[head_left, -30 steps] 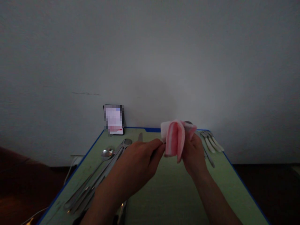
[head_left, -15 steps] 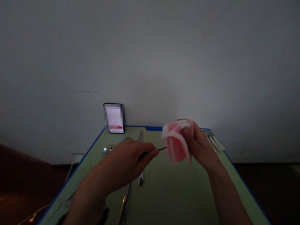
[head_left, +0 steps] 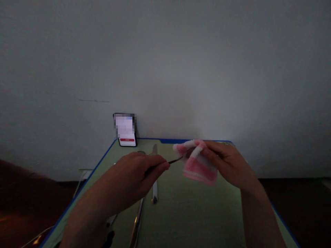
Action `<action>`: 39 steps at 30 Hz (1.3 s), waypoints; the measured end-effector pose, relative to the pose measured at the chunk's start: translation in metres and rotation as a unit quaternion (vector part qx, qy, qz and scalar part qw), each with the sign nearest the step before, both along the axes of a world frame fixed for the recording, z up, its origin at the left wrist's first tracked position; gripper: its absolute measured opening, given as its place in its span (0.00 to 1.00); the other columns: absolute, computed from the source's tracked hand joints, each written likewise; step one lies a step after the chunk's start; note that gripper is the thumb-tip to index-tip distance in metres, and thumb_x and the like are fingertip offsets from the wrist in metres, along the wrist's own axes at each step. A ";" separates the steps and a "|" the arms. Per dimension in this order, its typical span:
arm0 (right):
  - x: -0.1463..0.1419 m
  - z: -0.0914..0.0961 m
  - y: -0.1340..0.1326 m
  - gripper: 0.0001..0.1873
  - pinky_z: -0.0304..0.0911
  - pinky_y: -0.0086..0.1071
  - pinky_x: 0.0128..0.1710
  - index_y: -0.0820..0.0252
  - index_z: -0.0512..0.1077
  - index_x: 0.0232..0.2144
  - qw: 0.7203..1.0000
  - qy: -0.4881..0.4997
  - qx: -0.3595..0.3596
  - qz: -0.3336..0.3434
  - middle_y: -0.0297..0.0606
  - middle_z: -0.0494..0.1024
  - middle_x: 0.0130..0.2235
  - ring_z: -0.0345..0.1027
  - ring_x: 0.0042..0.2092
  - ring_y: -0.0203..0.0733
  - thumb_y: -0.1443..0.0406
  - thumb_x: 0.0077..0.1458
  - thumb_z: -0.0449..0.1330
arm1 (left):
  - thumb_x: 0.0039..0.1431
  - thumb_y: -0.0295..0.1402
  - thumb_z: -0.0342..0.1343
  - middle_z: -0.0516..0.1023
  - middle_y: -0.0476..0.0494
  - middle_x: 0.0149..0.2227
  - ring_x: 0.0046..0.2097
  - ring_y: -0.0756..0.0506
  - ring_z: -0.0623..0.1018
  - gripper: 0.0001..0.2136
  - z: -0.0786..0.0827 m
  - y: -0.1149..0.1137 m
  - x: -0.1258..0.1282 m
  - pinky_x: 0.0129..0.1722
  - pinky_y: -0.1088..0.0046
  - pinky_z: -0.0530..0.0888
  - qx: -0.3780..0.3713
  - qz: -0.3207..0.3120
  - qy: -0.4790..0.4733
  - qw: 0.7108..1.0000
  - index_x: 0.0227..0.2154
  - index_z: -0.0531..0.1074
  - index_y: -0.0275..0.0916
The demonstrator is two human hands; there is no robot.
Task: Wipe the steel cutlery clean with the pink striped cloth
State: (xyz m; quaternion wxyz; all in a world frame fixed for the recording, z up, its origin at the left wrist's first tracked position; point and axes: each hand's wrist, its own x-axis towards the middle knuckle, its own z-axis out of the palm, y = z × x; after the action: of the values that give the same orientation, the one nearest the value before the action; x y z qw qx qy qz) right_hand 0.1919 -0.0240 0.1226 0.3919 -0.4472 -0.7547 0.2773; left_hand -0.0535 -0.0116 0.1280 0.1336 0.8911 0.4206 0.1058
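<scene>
My left hand [head_left: 141,172] is closed round the thin handle of a piece of cutlery [head_left: 175,159] whose far end is buried in a pink and white striped cloth [head_left: 198,164]. My right hand [head_left: 227,162] pinches that cloth around the hidden end, above the middle of a green table [head_left: 186,213] with a blue edge. I cannot tell what kind of utensil it is. A table knife [head_left: 154,172] lies on the table just beyond and under my left hand.
A phone [head_left: 125,130] stands upright against the wall at the table's far left corner. More long cutlery [head_left: 136,222] lies near the front left of the table, partly hidden by my left forearm. A cable [head_left: 38,237] hangs off the left side.
My left hand has drawn back to the left, so the thin handle now shows. The cloth in my right hand has turned and dropped lower. My right hand now covers the forks at the far right.
</scene>
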 end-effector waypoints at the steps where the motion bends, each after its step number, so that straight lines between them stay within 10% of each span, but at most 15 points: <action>1: -0.003 0.001 -0.001 0.16 0.63 0.33 0.42 0.50 0.71 0.46 1.000 -0.018 0.004 0.013 0.33 0.77 0.43 0.70 0.42 0.40 0.62 0.58 0.50 | 0.63 0.40 0.40 0.74 0.49 0.26 0.28 0.50 0.71 0.17 0.000 -0.002 0.001 0.28 0.77 0.64 0.006 -0.003 0.005 1.000 0.31 0.72 0.41; 11: -0.006 0.000 -0.007 0.10 0.63 0.27 0.32 0.50 0.74 0.38 0.994 -0.097 0.041 0.023 0.30 0.79 0.34 0.71 0.32 0.35 0.62 0.55 0.55 | 0.63 0.39 0.42 0.73 0.49 0.23 0.25 0.51 0.71 0.16 -0.001 -0.016 0.006 0.26 0.76 0.63 0.065 -0.038 0.002 0.997 0.30 0.72 0.41; 17: -0.019 -0.013 -0.002 0.10 0.53 0.25 0.20 0.56 0.74 0.26 0.976 0.019 0.128 -0.175 0.28 0.71 0.19 0.60 0.20 0.31 0.58 0.51 0.58 | 0.63 0.38 0.43 0.71 0.52 0.20 0.22 0.53 0.69 0.14 0.002 -0.007 0.011 0.24 0.77 0.60 0.058 -0.034 -0.067 0.995 0.28 0.71 0.40; 22: -0.056 -0.032 0.001 0.16 0.53 0.25 0.20 0.60 0.66 0.22 0.901 0.280 0.081 -0.320 0.29 0.65 0.21 0.56 0.22 0.31 0.55 0.54 0.53 | 0.63 0.37 0.44 0.71 0.54 0.21 0.23 0.53 0.70 0.13 0.001 -0.003 0.018 0.25 0.77 0.61 0.040 -0.019 -0.088 0.995 0.30 0.72 0.41; 33: -0.084 -0.056 0.011 0.07 0.57 0.25 0.25 0.56 0.63 0.33 0.846 0.508 -0.072 -0.146 0.29 0.66 0.26 0.59 0.25 0.31 0.59 0.55 0.50 | 0.63 0.35 0.41 0.77 0.47 0.28 0.27 0.48 0.74 0.13 -0.021 0.001 0.046 0.28 0.73 0.62 0.101 0.041 -0.045 0.993 0.34 0.72 0.41; 39: -0.069 -0.055 0.018 0.15 0.60 0.28 0.30 0.59 0.68 0.35 0.914 0.364 -0.118 -0.134 0.35 0.73 0.32 0.64 0.30 0.35 0.55 0.56 0.50 | 0.63 0.37 0.41 0.75 0.49 0.25 0.25 0.50 0.72 0.15 -0.017 0.010 0.026 0.27 0.75 0.61 0.072 0.044 -0.043 0.996 0.31 0.72 0.40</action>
State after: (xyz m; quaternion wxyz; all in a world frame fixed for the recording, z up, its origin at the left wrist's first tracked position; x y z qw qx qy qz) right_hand 0.1225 -0.0063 0.0673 0.6170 -0.4552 -0.4550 0.4529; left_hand -0.0272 -0.0019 0.1114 0.0827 0.8734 0.4449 0.1799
